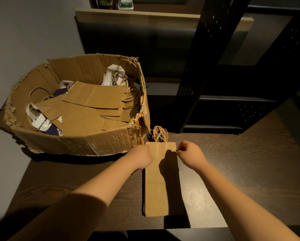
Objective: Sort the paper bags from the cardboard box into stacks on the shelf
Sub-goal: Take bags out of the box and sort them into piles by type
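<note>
Narrow flat brown paper bag (160, 181) w/ twisted paper handles (160, 134) lies on top of a small stack on the dark wood-grain shelf surface (250, 162), just right of the torn, battered brown cardboard box (72, 138); box holds plenty more brown and white/purple printed bags (86, 105), so sorting looks far from done. Left hand (142, 157) sits at the bag's upper left edge, fingers curled, seems to grip that edge, tho contact is partly hidden; right hand (189, 153) pinches the upper right corner w/ curled fingers. Step in hand, I'd judge: squaring this bag onto the stack. To do it well: line both long edges w/ the bags beneath; keep handles all pointing the same way, away from the person; press flat before letting go so the stack won't slide; keep it apart from the box wall.
</note>
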The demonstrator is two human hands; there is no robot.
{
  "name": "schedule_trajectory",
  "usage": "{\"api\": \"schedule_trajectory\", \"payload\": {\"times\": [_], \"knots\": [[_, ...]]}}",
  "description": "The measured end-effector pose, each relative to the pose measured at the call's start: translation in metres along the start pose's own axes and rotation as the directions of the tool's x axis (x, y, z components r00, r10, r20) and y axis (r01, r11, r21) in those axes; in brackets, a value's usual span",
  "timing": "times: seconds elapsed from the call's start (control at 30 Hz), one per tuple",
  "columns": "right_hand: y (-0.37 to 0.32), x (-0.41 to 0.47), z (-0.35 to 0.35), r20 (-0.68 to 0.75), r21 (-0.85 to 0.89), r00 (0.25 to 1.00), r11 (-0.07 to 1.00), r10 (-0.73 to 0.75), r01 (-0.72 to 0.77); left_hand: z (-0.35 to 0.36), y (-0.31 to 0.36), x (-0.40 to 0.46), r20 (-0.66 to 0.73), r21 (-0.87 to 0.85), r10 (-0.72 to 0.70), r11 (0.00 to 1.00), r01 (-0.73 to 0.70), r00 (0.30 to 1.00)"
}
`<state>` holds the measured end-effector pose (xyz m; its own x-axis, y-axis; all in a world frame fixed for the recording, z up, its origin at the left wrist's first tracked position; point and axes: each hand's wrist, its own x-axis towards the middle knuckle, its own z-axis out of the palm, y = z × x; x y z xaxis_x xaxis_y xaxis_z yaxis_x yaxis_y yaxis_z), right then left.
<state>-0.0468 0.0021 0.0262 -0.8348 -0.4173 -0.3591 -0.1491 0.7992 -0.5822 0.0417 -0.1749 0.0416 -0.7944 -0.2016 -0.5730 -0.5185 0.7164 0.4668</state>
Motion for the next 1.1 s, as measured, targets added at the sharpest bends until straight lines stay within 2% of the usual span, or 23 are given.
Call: {"api": "schedule_trajectory", "payload": {"times": [0.17, 0.33, 0.4, 0.57, 0.67, 0.8, 0.9, 1.0, 1.1], "knots": [[-0.033, -0.009, -0.040, -0.097, 0.071, 0.987, 0.988, -0.127, 0.135, -0.035, 0.019, -0.027, -0.026, -0.117, 0.108, 0.987, -0.111, 0.994], [-0.081, -0.019, -0.076, -0.171, 0.136, 0.956, 0.956, -0.237, 0.261, -0.086, 0.036, -0.065, 0.008, -0.228, 0.223, 0.950, -0.215, 0.975], [-0.103, -0.020, -0.080, -0.189, 0.136, 0.941, 0.942, -0.279, 0.307, -0.110, 0.036, -0.076, -0.026, -0.242, 0.257, 0.936, -0.256, 0.966], [-0.154, -0.019, -0.076, -0.202, 0.173, 0.904, 0.894, -0.378, 0.413, -0.165, 0.010, -0.087, -0.137, -0.239, 0.228, 0.937, -0.255, 0.964], [-0.183, -0.013, -0.070, -0.165, 0.244, 0.901, 0.868, -0.401, 0.431, -0.192, -0.014, -0.086, -0.139, -0.392, 0.164, 0.896, -0.206, 0.977], [-0.216, 0.003, -0.058, -0.113, 0.296, 0.915, 0.866, -0.388, 0.403, -0.221, -0.050, -0.078, -0.141, -0.646, 0.025, 0.756, -0.111, 0.990], [-0.241, 0.016, -0.046, -0.005, 0.348, 0.928, 0.869, -0.374, 0.352, -0.232, -0.080, -0.068, -0.121, -0.766, -0.058, 0.640, -0.056, 0.991], [-0.262, 0.034, -0.028, 0.183, 0.386, 0.934, 0.896, -0.308, 0.220, -0.235, -0.108, -0.054, -0.074, -0.770, -0.127, 0.637, 0.024, 0.989], [-0.273, 0.053, -0.007, 0.298, 0.302, 0.929, 0.945, -0.221, 0.128, -0.236, -0.130, -0.039, -0.042, -0.740, -0.175, 0.667, 0.087, 0.984]]}}
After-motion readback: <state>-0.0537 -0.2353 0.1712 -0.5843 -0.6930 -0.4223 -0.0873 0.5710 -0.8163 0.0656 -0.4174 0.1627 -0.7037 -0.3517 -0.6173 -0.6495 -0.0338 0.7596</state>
